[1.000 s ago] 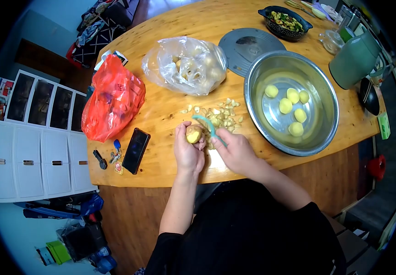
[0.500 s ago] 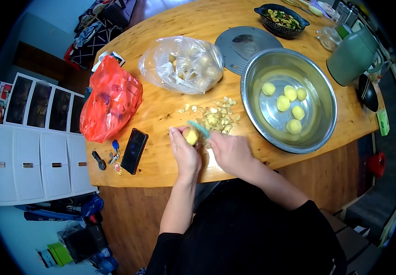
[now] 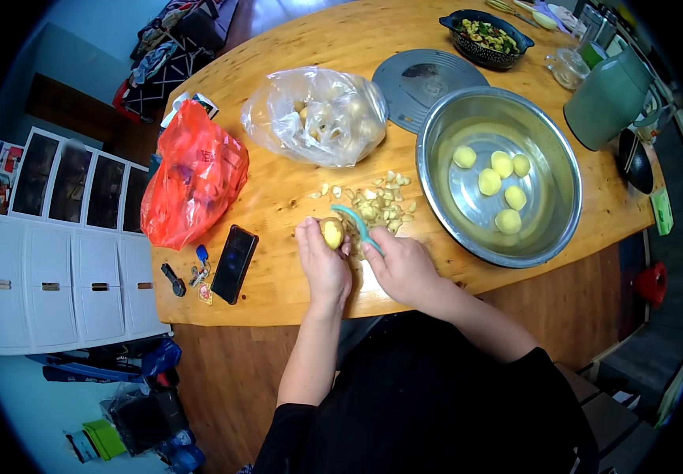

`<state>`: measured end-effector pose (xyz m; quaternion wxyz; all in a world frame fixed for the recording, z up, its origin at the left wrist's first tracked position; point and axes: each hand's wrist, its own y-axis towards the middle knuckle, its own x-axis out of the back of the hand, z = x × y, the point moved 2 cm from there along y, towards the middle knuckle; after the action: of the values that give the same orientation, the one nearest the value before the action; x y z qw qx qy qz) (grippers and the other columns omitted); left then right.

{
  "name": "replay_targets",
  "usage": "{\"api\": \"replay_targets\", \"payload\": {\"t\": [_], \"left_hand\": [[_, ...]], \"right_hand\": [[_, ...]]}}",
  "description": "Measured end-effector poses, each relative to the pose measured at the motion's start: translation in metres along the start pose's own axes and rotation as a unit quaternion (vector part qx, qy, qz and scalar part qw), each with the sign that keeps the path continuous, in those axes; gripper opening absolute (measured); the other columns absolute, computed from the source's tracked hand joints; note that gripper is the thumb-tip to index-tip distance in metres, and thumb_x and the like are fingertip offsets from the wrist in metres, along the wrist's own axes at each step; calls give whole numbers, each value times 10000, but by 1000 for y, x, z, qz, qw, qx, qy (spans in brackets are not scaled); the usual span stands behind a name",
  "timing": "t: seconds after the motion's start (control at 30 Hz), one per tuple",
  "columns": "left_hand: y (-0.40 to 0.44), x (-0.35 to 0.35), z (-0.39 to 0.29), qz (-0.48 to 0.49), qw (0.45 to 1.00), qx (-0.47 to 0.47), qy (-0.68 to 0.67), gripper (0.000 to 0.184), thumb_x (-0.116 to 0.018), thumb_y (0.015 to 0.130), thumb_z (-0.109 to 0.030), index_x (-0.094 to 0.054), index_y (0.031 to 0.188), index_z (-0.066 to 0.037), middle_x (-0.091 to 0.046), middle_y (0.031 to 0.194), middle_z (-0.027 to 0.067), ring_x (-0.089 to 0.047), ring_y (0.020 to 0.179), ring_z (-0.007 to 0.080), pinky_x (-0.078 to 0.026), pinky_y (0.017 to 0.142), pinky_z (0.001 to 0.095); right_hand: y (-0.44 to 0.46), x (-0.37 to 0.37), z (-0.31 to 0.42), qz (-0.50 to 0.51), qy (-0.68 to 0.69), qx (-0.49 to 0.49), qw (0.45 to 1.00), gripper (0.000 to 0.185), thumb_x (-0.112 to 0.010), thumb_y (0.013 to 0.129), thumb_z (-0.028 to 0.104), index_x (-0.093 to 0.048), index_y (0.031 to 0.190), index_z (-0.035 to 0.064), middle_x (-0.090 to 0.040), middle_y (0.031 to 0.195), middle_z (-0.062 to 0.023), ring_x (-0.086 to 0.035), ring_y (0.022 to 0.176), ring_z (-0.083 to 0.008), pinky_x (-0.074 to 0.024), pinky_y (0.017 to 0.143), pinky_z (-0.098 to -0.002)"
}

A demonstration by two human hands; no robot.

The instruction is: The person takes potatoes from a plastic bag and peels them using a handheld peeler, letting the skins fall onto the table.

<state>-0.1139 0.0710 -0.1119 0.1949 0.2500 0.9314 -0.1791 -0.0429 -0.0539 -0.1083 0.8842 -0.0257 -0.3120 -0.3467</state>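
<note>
My left hand (image 3: 325, 265) is closed around a partly peeled potato (image 3: 332, 233), whose yellow flesh shows between strips of brown skin. My right hand (image 3: 401, 267) grips the handle of a teal peeler (image 3: 363, 228). The peeler's head is just right of the potato's top; whether it touches cannot be made out. Beyond both hands lies a heap of potato peels (image 3: 381, 204) on the wooden table (image 3: 278, 193). To the right, several peeled potatoes (image 3: 490, 182) rest in a large steel basin (image 3: 438, 215).
A clear plastic bag of potatoes (image 3: 317, 118) stands behind the peels, beside a grey round mat (image 3: 420, 79). At left are a red plastic bag (image 3: 195, 178), a phone (image 3: 235, 263) and keys (image 3: 199, 272). Far right hold a dish of food (image 3: 485, 38) and a green jug (image 3: 608, 99).
The peeler has come away from over the potato toward the right, showing more of its handle. The potato has turned in my left hand and more of it is visible.
</note>
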Motion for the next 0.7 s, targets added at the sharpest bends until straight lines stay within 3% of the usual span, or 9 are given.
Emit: {"api": "replay_targets", "payload": {"t": [0.27, 0.43, 0.47, 0.5, 0.53, 0.63, 0.7], "left_hand": [[-8, -2, 3, -25, 985, -103, 134, 192, -405, 1126, -310, -425, 1078, -125, -537, 884, 23, -518, 741, 90, -446, 614, 253], [-4, 3, 2, -7, 992, -72, 108, 216, -388, 1128, -326, -437, 1075, -122, -556, 906, 29, -525, 756, 103, -450, 630, 256], [-7, 3, -1, -7, 992, -69, 105, 226, -386, 1128, -335, -439, 1075, -121, -561, 910, 32, -528, 752, 109, -452, 628, 260], [-6, 4, -1, 0, 995, -58, 79, 237, -401, 1125, -340, -448, 1075, -113, -564, 901, 40, -531, 730, 122, -446, 610, 264], [-3, 4, -3, 8, 997, -48, 53, 248, -417, 1121, -345, -457, 1076, -104, -568, 893, 47, -535, 707, 135, -440, 592, 268], [-4, -4, -9, 9, 1000, 10, -7, 284, -410, 1123, -358, -467, 1055, -89, -568, 873, 58, -543, 684, 146, -449, 572, 269], [-6, -8, -11, 3, 999, 47, -25, 301, -402, 1125, -363, -475, 1042, -83, -567, 863, 60, -546, 679, 142, -453, 564, 262]], "right_hand": [[-5, -1, 22, 4, -58, 31, 998, 174, -546, 1023, 229, -526, 989, 59, -657, 670, -178, -661, 600, -408, -517, 559, -544], [9, 1, -6, 25, -71, -39, 996, 184, -542, 1022, 217, -559, 962, 44, -669, 716, -212, -665, 612, -398, -506, 552, -528], [11, 3, -13, 40, -20, -56, 997, 202, -553, 1021, 221, -575, 963, 28, -659, 724, -249, -659, 633, -419, -497, 562, -530], [12, 0, -20, 90, 148, -133, 976, 206, -558, 1020, 225, -574, 974, 25, -656, 729, -257, -653, 642, -433, -496, 570, -535], [12, -5, -26, 137, 311, -204, 918, 211, -562, 1020, 230, -573, 984, 22, -653, 733, -266, -647, 651, -446, -495, 578, -540], [11, -4, -26, 118, 384, -206, 892, 200, -560, 1025, 234, -573, 993, 36, -661, 748, -246, -644, 651, -440, -498, 579, -520], [3, -1, -7, -26, 124, -45, 991, 191, -549, 1031, 232, -568, 975, 50, -669, 743, -219, -657, 640, -411, -502, 563, -509]]}}
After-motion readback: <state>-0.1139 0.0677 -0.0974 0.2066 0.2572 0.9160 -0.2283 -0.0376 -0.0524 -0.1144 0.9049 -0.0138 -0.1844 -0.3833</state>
